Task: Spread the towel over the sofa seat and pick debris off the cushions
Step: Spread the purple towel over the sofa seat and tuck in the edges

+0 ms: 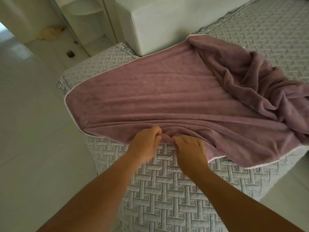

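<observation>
Two hands meet at the near hem of a mauve towel (167,97) spread over a quilted sofa seat (167,190). Left hand (144,144): fingers curled, pinching a fold of the towel's edge. Right hand (189,149): just beside the left, nearly touching it, fingers bent down onto the same hem & gripping the cloth. Both forearms enter from the lower edge of the view and converge toward the hem. Towel: ahead of the hands it lies fairly flat w/ long shallow ridges running left to right; a pale piped border shows along its left edge and at the near corner to the right of the right hand. To the far right of the hands the cloth is heaped in loose, twisted folds, not yet flattened. Seat cover: pale grey, stitched in a basket-weave pattern, exposed beneath the wrists and beyond the heap. Beyond the towel, ahead of the hands, a white block-shaped armrest (150,22) stands touching the towel's far edge. Left of the left hand, pale floor tiles (33,131); further ahead on that side, white shelving (83,19), blurred. No debris can be told apart on the cushions at this resolution.
</observation>
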`<action>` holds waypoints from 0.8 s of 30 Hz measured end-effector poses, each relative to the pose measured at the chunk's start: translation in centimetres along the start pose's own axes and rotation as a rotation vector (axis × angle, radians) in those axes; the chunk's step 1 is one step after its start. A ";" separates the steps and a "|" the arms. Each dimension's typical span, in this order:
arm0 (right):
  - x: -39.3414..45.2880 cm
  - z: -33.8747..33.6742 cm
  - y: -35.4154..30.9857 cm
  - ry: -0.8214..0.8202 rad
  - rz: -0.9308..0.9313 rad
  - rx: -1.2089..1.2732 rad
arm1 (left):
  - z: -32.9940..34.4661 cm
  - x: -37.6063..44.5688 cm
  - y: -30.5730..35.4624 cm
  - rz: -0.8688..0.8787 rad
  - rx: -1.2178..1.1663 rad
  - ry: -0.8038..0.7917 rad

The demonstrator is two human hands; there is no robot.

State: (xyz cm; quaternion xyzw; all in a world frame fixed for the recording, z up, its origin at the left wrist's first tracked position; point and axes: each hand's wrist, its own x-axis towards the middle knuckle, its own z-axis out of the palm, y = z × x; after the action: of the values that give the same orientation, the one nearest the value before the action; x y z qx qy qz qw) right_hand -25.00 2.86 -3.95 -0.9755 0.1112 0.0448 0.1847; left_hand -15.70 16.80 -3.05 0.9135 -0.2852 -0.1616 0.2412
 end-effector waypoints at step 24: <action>3.0 -3.0 5.3 0.204 -0.137 -0.129 | 0.0 8.0 2.9 -0.228 -0.426 0.063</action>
State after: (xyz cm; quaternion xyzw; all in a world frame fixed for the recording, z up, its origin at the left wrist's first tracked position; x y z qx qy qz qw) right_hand -23.16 -3.70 -3.45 -0.9901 0.0596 -0.0601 0.1120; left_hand -10.70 9.94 -2.80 0.8727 -0.1322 -0.2156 0.4177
